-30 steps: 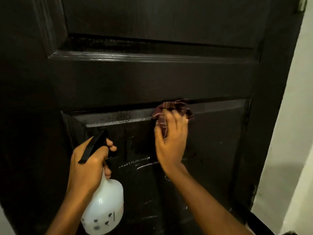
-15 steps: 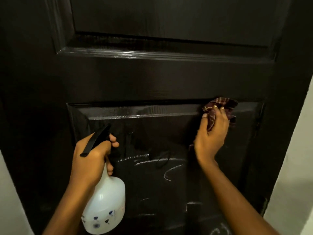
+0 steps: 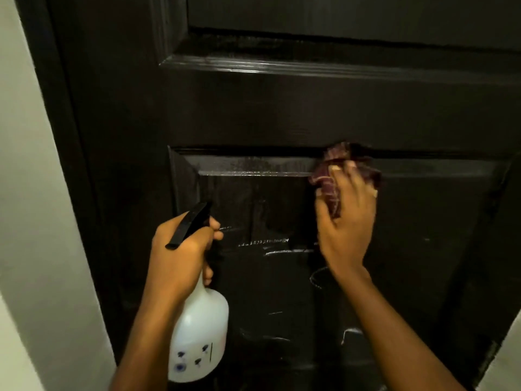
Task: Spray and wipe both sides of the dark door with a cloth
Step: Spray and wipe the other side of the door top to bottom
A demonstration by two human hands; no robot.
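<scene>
The dark panelled door (image 3: 282, 114) fills the view, its lower panel wet and streaked with pale marks. My right hand (image 3: 345, 218) presses a bunched dark red checked cloth (image 3: 328, 176) against the top moulding of the lower panel; the fingers curl over the cloth. My left hand (image 3: 180, 255) grips the neck of a white spray bottle (image 3: 198, 334) with a black trigger head (image 3: 189, 224), held low and left of the cloth, nozzle toward the door.
A pale wall (image 3: 33, 221) borders the door frame on the left. Another strip of light wall (image 3: 504, 359) shows at the bottom right beside the door's edge.
My right hand slid the cloth right along the panel's top moulding, then back left toward the middle. The view shifted right, revealing the left wall. The bottle hand stayed put.
</scene>
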